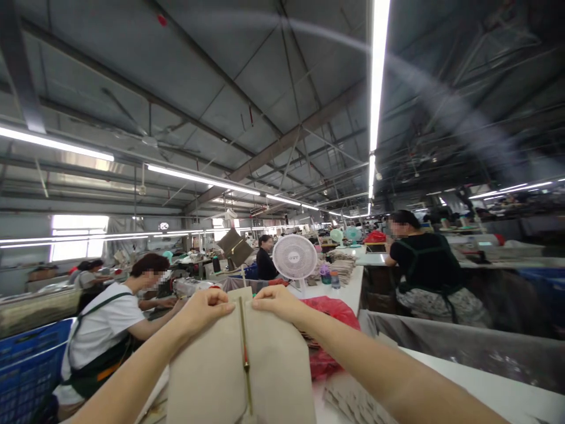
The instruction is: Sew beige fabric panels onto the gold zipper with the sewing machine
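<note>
A beige fabric panel [282, 371] is held up in front of me, with a zipper [243, 335] running down its middle. The zipper has a gold-coloured pull and a small red part near it. My left hand [210, 305] pinches the panel's top edge just left of the zipper. On the other side of the zipper, my right hand [278, 303] pinches the same edge, thumb on the near face. The panel's lower end runs out of view.
Behind the panel, a white table [353, 294] bears a white fan [295, 257], a red plastic bag [338, 312] and stacked beige pieces [353, 397]. Blue crates [30, 365] stand at left. People sit working on both sides.
</note>
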`<state>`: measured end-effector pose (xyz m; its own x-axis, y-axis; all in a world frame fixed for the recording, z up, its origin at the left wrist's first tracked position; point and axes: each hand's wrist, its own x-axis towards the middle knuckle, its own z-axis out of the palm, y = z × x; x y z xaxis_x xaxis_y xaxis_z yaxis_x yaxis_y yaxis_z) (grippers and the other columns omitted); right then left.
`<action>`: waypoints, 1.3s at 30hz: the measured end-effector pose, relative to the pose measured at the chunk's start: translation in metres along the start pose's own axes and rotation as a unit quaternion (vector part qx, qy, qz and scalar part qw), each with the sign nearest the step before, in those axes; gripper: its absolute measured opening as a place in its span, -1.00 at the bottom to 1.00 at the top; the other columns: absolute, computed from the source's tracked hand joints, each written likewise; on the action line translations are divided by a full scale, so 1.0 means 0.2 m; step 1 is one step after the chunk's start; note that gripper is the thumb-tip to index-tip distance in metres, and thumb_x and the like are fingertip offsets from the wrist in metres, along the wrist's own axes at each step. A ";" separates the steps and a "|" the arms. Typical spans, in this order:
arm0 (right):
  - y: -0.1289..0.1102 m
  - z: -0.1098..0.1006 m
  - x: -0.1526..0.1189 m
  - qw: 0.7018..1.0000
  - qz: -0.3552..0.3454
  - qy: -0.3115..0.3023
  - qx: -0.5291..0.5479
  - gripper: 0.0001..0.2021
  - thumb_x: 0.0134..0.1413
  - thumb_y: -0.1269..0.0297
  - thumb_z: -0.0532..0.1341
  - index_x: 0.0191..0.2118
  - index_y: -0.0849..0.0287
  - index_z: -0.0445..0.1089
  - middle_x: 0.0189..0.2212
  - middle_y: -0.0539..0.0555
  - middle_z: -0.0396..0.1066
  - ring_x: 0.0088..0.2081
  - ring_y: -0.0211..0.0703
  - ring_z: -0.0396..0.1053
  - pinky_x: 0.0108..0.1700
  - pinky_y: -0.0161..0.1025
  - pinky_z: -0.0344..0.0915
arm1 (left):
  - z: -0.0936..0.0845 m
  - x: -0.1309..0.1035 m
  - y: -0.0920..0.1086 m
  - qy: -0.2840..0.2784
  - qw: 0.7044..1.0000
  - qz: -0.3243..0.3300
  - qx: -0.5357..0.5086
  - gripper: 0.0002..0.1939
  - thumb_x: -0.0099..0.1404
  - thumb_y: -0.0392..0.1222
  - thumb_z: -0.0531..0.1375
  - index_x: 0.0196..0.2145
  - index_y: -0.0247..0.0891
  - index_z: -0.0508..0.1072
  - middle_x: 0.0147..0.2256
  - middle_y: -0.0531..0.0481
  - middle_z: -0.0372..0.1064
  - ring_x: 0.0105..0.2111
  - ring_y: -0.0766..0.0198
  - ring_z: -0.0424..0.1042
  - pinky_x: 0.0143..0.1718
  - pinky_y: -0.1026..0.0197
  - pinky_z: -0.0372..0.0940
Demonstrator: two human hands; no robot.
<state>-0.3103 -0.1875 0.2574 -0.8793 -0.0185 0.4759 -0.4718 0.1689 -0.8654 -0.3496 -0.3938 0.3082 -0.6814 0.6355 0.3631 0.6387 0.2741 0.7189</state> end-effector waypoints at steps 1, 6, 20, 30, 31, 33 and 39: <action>0.00 -0.01 0.02 1.000 0.001 -0.001 0.008 -0.70 -0.31 0.10 0.37 -0.47 0.24 0.46 -0.56 -0.03 0.37 -0.51 -0.27 0.25 -0.40 -0.32 0.17 | -0.01 0.02 0.00 0.000 1.000 0.001 0.000 -0.53 -0.15 0.18 0.30 -0.56 -0.29 0.30 -0.61 0.14 0.23 -0.56 0.36 0.17 -0.51 0.32 0.03; -0.02 -0.07 0.06 1.000 0.003 0.002 0.027 -0.66 -0.37 0.05 0.39 -0.48 0.24 0.46 -0.56 -0.03 0.36 -0.51 -0.27 0.24 -0.39 -0.30 0.15 | -0.02 0.09 0.04 -0.022 1.000 -0.004 -0.007 -0.54 -0.14 0.18 0.30 -0.53 -0.31 0.35 -0.60 0.11 0.27 -0.55 0.34 0.21 -0.48 0.31 0.09; -0.05 -0.17 0.00 0.998 0.044 0.012 0.048 -0.79 -0.35 0.20 0.39 -0.49 0.19 0.51 -0.57 -0.05 0.38 -0.51 -0.26 0.27 -0.40 -0.30 0.18 | 0.03 0.10 0.18 -0.070 0.997 -0.016 0.021 -0.51 -0.13 0.23 0.28 -0.52 -0.30 0.39 -0.56 0.07 0.32 -0.53 0.30 0.25 -0.46 0.30 0.12; -0.08 -0.17 0.02 0.996 0.035 0.038 0.068 -0.89 -0.31 0.31 0.37 -0.53 0.19 0.50 -0.61 -0.08 0.36 -0.53 -0.29 0.25 -0.39 -0.33 0.19 | 0.00 0.16 0.21 -0.025 0.987 0.033 0.155 -0.53 -0.09 0.23 0.24 -0.59 -0.31 0.39 -0.61 0.07 0.25 -0.55 0.32 0.19 -0.51 0.34 0.06; -0.08 -0.17 0.02 0.996 0.034 0.038 0.066 -0.90 -0.31 0.31 0.37 -0.53 0.19 0.50 -0.61 -0.08 0.36 -0.52 -0.28 0.25 -0.39 -0.33 0.19 | 0.00 0.17 0.21 -0.023 0.987 0.027 0.157 -0.52 -0.11 0.24 0.24 -0.60 -0.30 0.40 -0.61 0.06 0.27 -0.54 0.30 0.21 -0.50 0.33 0.08; -0.06 -0.19 0.01 0.997 0.035 0.036 0.064 -0.90 -0.30 0.31 0.37 -0.53 0.19 0.50 -0.60 -0.07 0.36 -0.50 -0.27 0.26 -0.37 -0.32 0.19 | 0.01 0.16 0.22 -0.020 0.987 0.010 0.161 -0.49 -0.15 0.27 0.25 -0.61 -0.30 0.40 -0.60 0.04 0.29 -0.53 0.28 0.24 -0.50 0.32 0.11; -0.04 -0.24 -0.04 0.996 0.033 0.005 0.078 -0.89 -0.30 0.34 0.40 -0.52 0.17 0.49 -0.57 -0.08 0.36 -0.36 -0.18 0.31 -0.24 -0.28 0.23 | 0.26 0.10 0.30 -0.046 0.991 -0.117 0.047 -0.46 -0.20 0.32 0.26 -0.54 -0.26 0.40 -0.58 -0.02 0.40 -0.55 0.15 0.38 -0.53 0.23 0.25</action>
<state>-0.2965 -0.1410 0.2675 -0.9084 -0.0031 0.4180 -0.4180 0.0133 -0.9083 -0.3056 -0.3280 0.3283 -0.7819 0.6087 0.1344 0.5005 0.4844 0.7176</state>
